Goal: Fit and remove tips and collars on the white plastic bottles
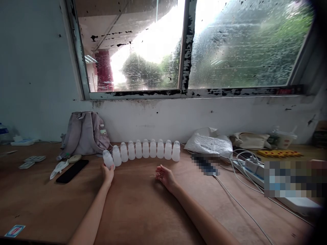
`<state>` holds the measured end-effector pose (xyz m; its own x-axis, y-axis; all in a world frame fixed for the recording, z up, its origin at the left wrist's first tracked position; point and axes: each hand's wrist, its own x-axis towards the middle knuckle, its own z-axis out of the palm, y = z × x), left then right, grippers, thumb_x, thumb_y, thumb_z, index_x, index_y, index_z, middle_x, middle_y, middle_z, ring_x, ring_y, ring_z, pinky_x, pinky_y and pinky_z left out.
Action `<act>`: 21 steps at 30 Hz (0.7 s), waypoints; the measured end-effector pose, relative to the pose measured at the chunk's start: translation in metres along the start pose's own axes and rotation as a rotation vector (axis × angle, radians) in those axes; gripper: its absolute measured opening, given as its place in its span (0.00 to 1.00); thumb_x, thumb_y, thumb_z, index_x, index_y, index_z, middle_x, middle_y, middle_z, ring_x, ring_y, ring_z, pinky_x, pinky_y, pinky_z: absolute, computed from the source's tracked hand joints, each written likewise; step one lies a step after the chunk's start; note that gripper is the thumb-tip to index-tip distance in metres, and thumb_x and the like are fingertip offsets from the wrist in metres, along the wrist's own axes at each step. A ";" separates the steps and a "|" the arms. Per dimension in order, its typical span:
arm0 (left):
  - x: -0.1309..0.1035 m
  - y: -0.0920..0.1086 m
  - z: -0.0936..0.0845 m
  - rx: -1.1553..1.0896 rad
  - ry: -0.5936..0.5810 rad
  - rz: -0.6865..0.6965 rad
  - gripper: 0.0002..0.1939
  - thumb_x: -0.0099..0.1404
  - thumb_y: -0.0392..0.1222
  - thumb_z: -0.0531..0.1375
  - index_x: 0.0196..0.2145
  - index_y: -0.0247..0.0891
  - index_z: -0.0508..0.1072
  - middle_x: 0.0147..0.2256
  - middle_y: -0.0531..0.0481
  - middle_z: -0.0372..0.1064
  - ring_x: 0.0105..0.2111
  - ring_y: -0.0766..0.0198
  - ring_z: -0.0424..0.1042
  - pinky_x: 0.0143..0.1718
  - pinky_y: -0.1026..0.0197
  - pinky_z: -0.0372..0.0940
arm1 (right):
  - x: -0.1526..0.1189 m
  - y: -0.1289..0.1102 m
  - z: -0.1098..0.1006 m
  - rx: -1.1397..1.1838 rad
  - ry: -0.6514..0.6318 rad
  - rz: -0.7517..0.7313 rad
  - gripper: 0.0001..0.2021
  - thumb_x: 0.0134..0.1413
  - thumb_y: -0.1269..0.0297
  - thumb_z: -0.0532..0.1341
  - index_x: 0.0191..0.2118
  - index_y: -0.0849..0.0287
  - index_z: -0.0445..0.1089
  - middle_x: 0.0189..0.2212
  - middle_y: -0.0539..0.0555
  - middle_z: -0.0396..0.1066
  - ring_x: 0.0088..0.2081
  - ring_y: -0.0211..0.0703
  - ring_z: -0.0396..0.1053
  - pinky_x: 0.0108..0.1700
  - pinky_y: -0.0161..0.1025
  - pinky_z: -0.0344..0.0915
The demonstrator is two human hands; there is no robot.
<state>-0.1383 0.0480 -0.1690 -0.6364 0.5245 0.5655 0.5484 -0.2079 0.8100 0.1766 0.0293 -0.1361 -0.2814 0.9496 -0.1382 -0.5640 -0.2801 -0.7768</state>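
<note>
Left hand [108, 174], eight o'clock, grips a leaning bottle [107, 157]; ease it upright without nudging the row [145, 149]. Right hand [165, 177], six o'clock, loosely half-curled, holds nothing visible.

It looks like a plain, worn workroom, though its exact kind cannot be told: past the left hand [108, 175] and right hand [166, 177], a broad brown bench [138, 211] meets a marked wall [143, 119] below a window [242, 51] with a peeling frame [188, 58]. A backpack [84, 134] sits beyond the left hand; cables [236, 200] and a power strip [298, 205] lie right of the right hand.
</note>
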 end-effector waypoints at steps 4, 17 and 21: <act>-0.002 0.000 0.005 0.036 0.031 -0.083 0.23 0.49 0.42 0.57 0.41 0.30 0.56 0.43 0.35 0.58 0.49 0.45 0.56 0.47 0.47 0.53 | 0.000 0.001 0.000 -0.004 -0.017 0.002 0.08 0.46 0.62 0.57 0.26 0.62 0.66 0.21 0.51 0.66 0.20 0.34 0.62 0.27 0.34 0.60; -0.010 0.039 -0.011 0.152 0.119 0.015 0.44 0.44 0.45 0.62 0.54 0.29 0.43 0.56 0.25 0.30 0.56 0.39 0.34 0.50 0.41 0.45 | 0.001 0.003 0.000 -0.288 -0.010 -0.111 0.12 0.48 0.57 0.54 0.28 0.61 0.66 0.24 0.53 0.66 0.23 0.37 0.64 0.30 0.38 0.61; -0.017 0.068 -0.018 0.159 0.127 0.242 0.39 0.51 0.45 0.58 0.55 0.31 0.43 0.57 0.29 0.29 0.58 0.44 0.31 0.53 0.43 0.42 | 0.003 -0.019 -0.017 -0.918 0.250 -0.375 0.12 0.49 0.60 0.51 0.35 0.61 0.66 0.37 0.60 0.67 0.41 0.49 0.63 0.41 0.45 0.59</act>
<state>-0.0993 0.0102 -0.1208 -0.5343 0.3661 0.7619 0.7638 -0.1771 0.6207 0.1998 0.0403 -0.1327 0.0205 0.9855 0.1683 0.2597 0.1573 -0.9528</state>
